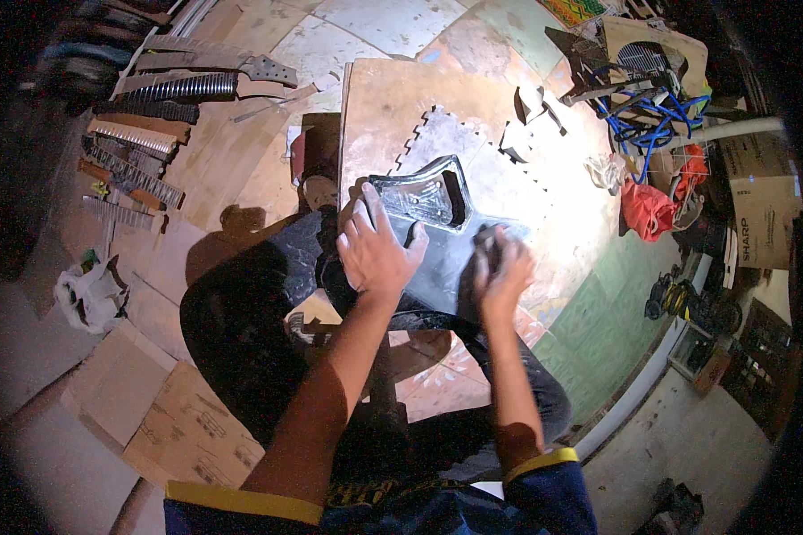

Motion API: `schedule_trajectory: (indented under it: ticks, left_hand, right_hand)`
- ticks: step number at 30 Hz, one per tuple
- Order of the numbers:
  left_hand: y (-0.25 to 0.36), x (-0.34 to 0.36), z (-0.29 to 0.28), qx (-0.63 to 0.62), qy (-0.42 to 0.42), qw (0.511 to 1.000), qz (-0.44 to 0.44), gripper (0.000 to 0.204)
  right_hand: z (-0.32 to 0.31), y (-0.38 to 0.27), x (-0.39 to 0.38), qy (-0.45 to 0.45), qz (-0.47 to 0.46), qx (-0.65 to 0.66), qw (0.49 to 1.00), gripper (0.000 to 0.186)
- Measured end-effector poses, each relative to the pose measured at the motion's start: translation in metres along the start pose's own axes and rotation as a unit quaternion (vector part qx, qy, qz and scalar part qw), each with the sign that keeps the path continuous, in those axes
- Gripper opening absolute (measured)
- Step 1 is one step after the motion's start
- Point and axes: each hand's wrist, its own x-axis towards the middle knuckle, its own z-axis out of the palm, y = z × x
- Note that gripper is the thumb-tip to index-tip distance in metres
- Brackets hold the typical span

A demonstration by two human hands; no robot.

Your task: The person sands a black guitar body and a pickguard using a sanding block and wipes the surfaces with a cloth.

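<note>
A dark, dusty moulded piece (433, 276) lies near the front of a wooden board, its glossy raised end (419, 198) pierced by a slot. My left hand (375, 250) rests on its left side, with the fingers stretched out and the thumb apart. At the piece's right edge, my right hand (501, 267) is curled and somewhat blurred. A dark shape shows at its fingertips, too unclear to name. Under the piece's far end is a grey sheet (459, 134) with a jagged edge.
The pale wooden board (375, 102) carries dark scraps (528, 105) farther back. Several toothed strips (187, 87) lie at far left. Blue cable (656, 125), a red cloth (647, 209) and a cardboard box (760, 218) are on the right. A white plastic bag (91, 294) sits left.
</note>
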Motion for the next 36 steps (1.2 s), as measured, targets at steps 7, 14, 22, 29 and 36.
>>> schedule_trajectory:
  ticks: [7, 14, 22, 29, 36]
  left_hand:
    - [-0.004, -0.001, 0.003, 0.011, 0.000, 1.000, 0.005, 0.104]
    - [0.000, -0.002, 0.006, 0.017, 0.027, 0.999, 0.019, 0.103]
    - [-0.002, 0.000, 0.004, 0.002, 0.016, 1.000, 0.004, 0.106]
    - [-0.001, 0.001, -0.002, 0.018, -0.001, 1.000, 0.005, 0.103]
    - [-0.007, -0.002, 0.002, 0.018, 0.013, 1.000, 0.007, 0.102]
  right_hand:
    - [0.013, -0.046, -0.006, -0.029, 0.042, -0.112, 0.992, 0.044]
    - [0.010, 0.010, 0.037, 0.059, 0.113, -0.025, 0.992, 0.045]
    - [-0.002, -0.016, 0.048, 0.060, 0.076, -0.006, 0.995, 0.029]
    - [-0.011, -0.011, 0.043, -0.077, 0.049, -0.008, 0.996, 0.032]
    - [0.003, -0.046, -0.011, -0.058, -0.058, -0.054, 0.995, 0.042]
